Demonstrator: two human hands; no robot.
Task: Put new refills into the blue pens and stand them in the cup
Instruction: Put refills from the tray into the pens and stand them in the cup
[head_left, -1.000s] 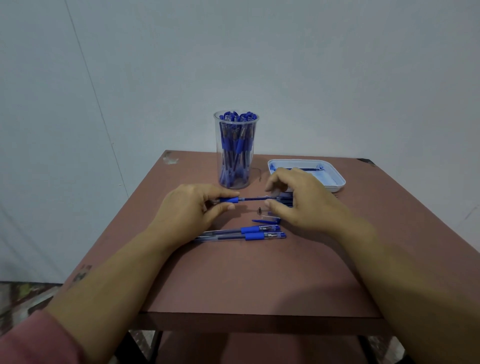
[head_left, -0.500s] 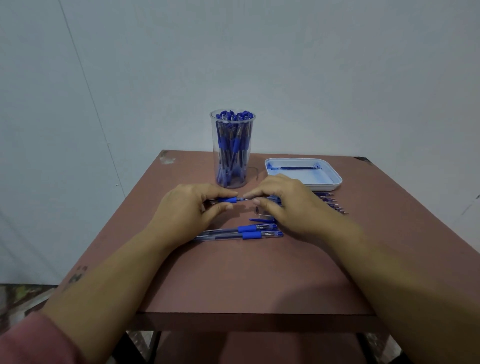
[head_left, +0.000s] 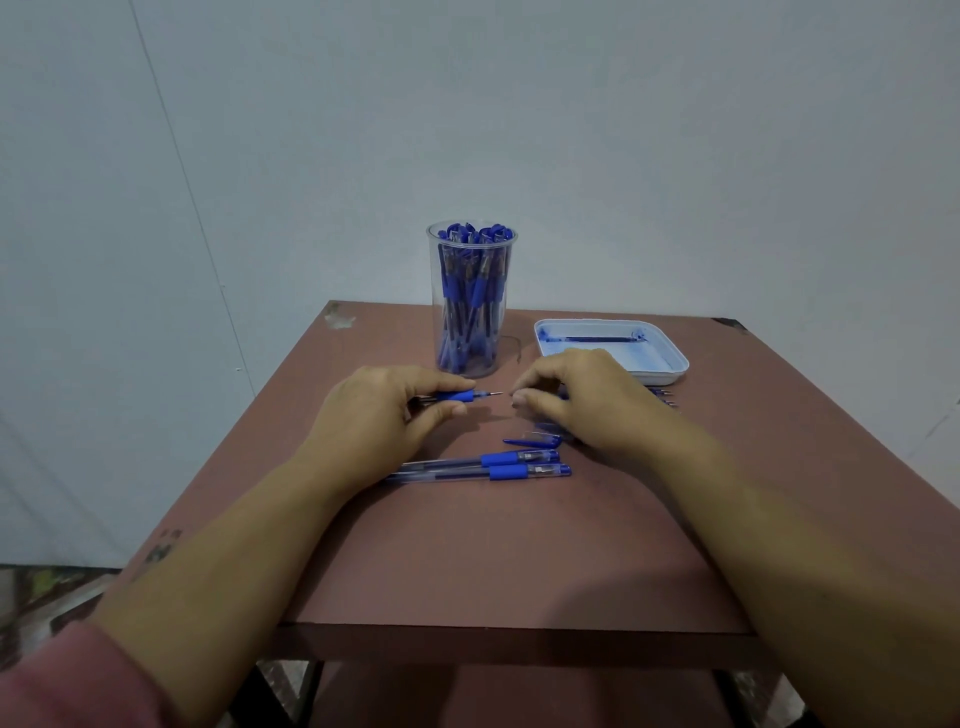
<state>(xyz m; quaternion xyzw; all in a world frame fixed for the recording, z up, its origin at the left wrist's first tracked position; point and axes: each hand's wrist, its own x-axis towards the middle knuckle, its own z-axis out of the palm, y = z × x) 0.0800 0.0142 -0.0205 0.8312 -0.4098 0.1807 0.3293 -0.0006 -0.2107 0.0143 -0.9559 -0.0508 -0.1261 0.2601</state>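
Mostly done, looks like: the cup (head_left: 471, 301) beyond the hands is packed with pens. The left hand (head_left: 384, 410) pinches a pen (head_left: 457, 396), tip toward the right hand (head_left: 587, 400), fingers curled, can't tell on what. Two loose pens (head_left: 483, 465) below the hands probably remain.

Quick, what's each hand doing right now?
Left hand: holds a pen.
Right hand: fingers curled; whether it pinches anything cannot be told.

Refill (head_left: 491, 394): a second ago a long bare stretch showed; now only its short tip pokes from the pen (head_left: 457, 396).
Right hand (head_left: 587, 400): slid leftward along the refill, then released it; its fingertips (head_left: 520, 399) are just clear of the tip.
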